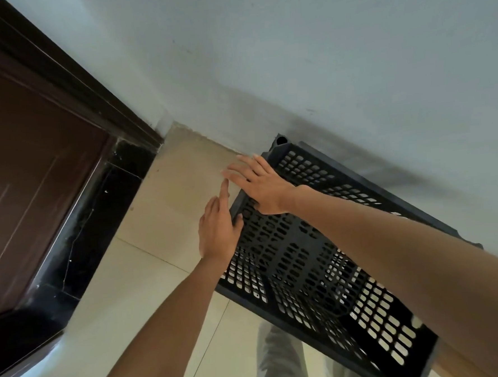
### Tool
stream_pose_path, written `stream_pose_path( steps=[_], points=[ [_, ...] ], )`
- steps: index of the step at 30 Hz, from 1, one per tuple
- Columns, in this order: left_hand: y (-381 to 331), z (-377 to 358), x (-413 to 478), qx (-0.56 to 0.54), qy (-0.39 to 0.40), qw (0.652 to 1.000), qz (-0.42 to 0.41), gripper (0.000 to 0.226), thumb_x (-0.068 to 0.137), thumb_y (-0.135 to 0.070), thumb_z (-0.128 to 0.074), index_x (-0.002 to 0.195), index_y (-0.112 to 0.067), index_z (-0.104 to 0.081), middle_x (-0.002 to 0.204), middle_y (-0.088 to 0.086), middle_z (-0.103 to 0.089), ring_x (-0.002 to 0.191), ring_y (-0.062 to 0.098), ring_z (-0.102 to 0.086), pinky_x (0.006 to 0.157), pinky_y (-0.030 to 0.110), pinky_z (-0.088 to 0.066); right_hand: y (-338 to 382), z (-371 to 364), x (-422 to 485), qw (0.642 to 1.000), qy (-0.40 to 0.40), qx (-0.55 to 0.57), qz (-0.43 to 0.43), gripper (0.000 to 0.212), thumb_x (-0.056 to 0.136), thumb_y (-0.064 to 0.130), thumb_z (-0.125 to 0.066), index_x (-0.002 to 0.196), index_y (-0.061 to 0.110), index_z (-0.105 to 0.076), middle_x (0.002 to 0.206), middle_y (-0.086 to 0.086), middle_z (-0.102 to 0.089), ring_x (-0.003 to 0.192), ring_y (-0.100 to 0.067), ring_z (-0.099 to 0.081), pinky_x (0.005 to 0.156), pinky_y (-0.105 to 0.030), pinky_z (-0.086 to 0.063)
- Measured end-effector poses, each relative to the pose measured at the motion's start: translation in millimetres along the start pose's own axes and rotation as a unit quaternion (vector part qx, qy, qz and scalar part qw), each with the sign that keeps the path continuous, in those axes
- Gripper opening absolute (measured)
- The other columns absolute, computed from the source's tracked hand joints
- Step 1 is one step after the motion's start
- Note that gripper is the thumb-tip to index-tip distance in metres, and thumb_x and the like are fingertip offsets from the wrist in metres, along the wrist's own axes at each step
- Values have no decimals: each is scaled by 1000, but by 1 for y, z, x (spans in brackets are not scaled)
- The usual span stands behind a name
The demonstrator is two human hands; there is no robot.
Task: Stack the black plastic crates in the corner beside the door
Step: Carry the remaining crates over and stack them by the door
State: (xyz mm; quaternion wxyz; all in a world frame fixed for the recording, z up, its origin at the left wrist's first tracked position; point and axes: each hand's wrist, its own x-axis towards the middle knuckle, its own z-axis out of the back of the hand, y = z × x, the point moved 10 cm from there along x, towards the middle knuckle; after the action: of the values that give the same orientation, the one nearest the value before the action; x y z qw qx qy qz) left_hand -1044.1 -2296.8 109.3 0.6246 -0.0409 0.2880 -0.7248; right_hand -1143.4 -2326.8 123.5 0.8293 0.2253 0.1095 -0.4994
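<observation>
A black perforated plastic crate (299,261) stands against the pale wall, to the right of the door. More lattice shows through its holes, so it may sit on another crate; I cannot tell for sure. My left hand (218,231) rests against the crate's left rim, thumb touching the edge, index finger stretched out. My right hand (259,184) lies flat over the far left corner of the crate, fingers spread and reaching past the rim. Neither hand is closed around anything.
A dark brown door (27,161) with a black marble threshold (98,226) fills the left. Beige floor tiles (162,222) lie between door and crate. The pale wall (321,52) runs behind. My trouser leg (278,361) shows below the crate.
</observation>
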Motion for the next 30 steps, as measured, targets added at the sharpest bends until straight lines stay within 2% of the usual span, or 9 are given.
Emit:
stream_pose_path(
  steps=[4,7,10,14,16,21,25,27,30],
  points=[
    [1,0,-1,-15,-3,1000,3,94,85,-25,-73,153,-32,-8,124,3,-60,116,23,-57,87,44,-55,-1,1,0,1000,-2,8,4,101,79,6,-63,155,22,2,162,-5,-2,149,-28,11,120,-47,6],
    [1,-1,-2,-34,9,999,8,95,84,-23,-74,153,-33,-10,129,2,-59,118,22,-56,93,44,-53,1,-1,0,1000,13,6,0,102,80,8,-63,155,22,5,162,-5,0,149,-28,12,120,-47,9],
    [1,-2,-2,-19,36,999,5,93,84,-28,-74,154,-25,-12,135,5,-55,124,25,-53,100,43,-47,1,1,1,999,30,4,-14,100,83,8,-61,155,22,8,162,-7,-1,149,-28,10,120,-46,8],
    [0,11,-18,33,54,998,-7,91,85,-37,-71,154,-21,-13,144,6,-49,133,26,-46,104,46,-45,13,27,-20,996,-78,35,-39,100,78,-7,-61,155,22,-4,161,-9,-15,149,-28,-8,122,-43,-9],
    [4,19,-30,42,56,998,-7,86,87,-37,-69,153,-22,-15,143,5,-50,131,25,-49,103,46,-46,22,23,-42,991,-107,57,-59,93,78,-5,-62,154,20,-14,158,-8,-24,148,-27,-16,122,-42,-13],
    [14,51,-96,76,63,995,14,72,89,-29,-68,148,-20,-27,141,4,-50,129,24,-49,101,42,-46,50,3,-100,997,-26,57,-54,77,89,7,-59,153,23,-20,161,-4,-14,148,-26,-16,120,-38,-16],
    [10,75,-164,111,57,991,40,64,90,-22,-66,146,-23,-34,146,-1,-45,131,19,-46,103,36,-47,69,10,-138,995,58,59,-49,74,91,5,-56,153,21,-18,156,-5,-24,141,-30,-29,109,-42,-38],
    [6,87,-198,126,44,989,65,62,93,-24,-63,148,-24,-34,150,-1,-41,134,19,-43,106,38,-44,87,22,-158,997,61,35,-32,74,92,6,-57,152,20,-17,153,-6,-30,137,-29,-35,104,-42,-41],
    [-4,107,-253,118,5,987,105,58,94,-26,-62,147,-24,-37,150,-2,-42,133,19,-44,105,38,-44,128,39,-189,999,41,-9,20,65,93,13,-56,149,17,-24,147,-8,-37,133,-29,-40,110,-40,-37]
  ],
)
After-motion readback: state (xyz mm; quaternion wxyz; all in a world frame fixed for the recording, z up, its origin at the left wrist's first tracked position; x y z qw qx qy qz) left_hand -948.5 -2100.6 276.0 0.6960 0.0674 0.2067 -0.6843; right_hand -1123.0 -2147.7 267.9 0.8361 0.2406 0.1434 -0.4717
